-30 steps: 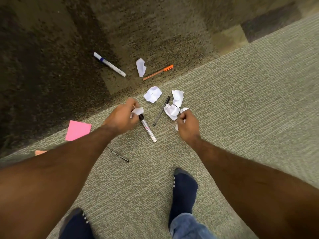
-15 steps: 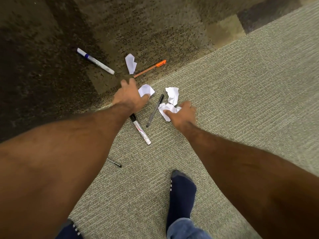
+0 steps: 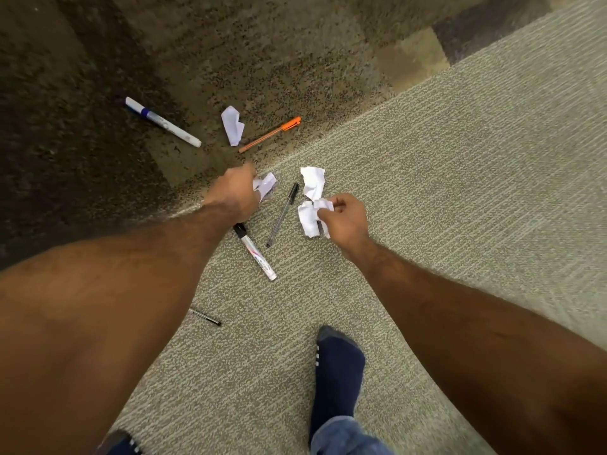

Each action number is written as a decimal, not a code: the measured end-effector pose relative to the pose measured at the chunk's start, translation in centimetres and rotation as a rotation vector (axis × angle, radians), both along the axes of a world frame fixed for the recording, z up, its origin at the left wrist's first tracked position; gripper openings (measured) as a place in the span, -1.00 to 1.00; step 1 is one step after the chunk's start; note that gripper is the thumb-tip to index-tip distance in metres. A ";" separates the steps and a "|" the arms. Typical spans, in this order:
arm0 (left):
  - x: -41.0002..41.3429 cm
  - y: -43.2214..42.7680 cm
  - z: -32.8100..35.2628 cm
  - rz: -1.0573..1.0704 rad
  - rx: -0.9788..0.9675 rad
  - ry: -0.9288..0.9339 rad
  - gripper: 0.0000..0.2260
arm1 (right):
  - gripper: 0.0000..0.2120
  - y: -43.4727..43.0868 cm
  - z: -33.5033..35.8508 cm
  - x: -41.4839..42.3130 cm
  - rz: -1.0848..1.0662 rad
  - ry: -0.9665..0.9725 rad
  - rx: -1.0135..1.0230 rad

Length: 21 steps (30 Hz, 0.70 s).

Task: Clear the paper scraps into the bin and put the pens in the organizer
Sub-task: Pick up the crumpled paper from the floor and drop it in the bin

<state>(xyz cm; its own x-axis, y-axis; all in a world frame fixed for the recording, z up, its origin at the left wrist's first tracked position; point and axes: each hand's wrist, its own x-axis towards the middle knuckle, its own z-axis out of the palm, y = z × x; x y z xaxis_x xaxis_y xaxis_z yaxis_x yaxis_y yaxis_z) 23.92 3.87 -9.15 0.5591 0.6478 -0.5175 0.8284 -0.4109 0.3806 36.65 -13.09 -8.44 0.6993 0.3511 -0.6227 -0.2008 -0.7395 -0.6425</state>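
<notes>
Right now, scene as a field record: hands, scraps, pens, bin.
left hand: grips seam-side scrap
right hand: pinches crumpled scraps
loose scraps: white scrap beside right hand; far scrap on dark carpet
pens on floor: blue-banded marker; orange pen; clear black pen; black-capped marker; short black pen, partly hidden by left forearm
bin, organizer: not in view

Single wide-angle view from the head, facing forward and steeply down at the carpet (image 3: 460, 192). Close above both forearms, with the left hand (image 3: 235, 195) and right hand (image 3: 346, 221) near mid-frame and a socked foot (image 3: 338, 372) by the bottom edge.
</notes>
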 end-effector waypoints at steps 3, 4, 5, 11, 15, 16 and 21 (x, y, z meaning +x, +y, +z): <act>-1.0 0.2 0.4 0.089 -0.070 -0.158 -0.75 | -0.80 0.2 0.9 0.3 -0.137 0.124 0.121; -1.4 0.5 0.6 0.117 -0.109 -0.198 -0.72 | -0.80 0.3 1.2 0.5 -0.185 0.157 0.150; -1.7 0.8 0.8 0.130 -0.148 -0.229 -0.70 | -0.78 0.6 1.3 0.7 -0.226 0.173 0.165; -2.6 3.1 1.8 0.214 -0.186 -0.248 -0.74 | -0.76 2.8 0.5 2.1 -0.155 0.012 -0.034; -2.0 4.2 1.7 0.266 -0.059 -0.179 -0.77 | -0.80 4.7 0.1 2.0 -0.013 -0.160 -0.040; -1.8 4.4 1.7 0.289 -0.028 -0.172 -0.76 | -0.81 5.0 0.0 1.9 0.043 -0.205 -0.045; -0.5 5.7 0.6 0.323 0.047 -0.203 -0.60 | -0.90 5.8 -1.1 2.6 0.232 -0.299 -0.154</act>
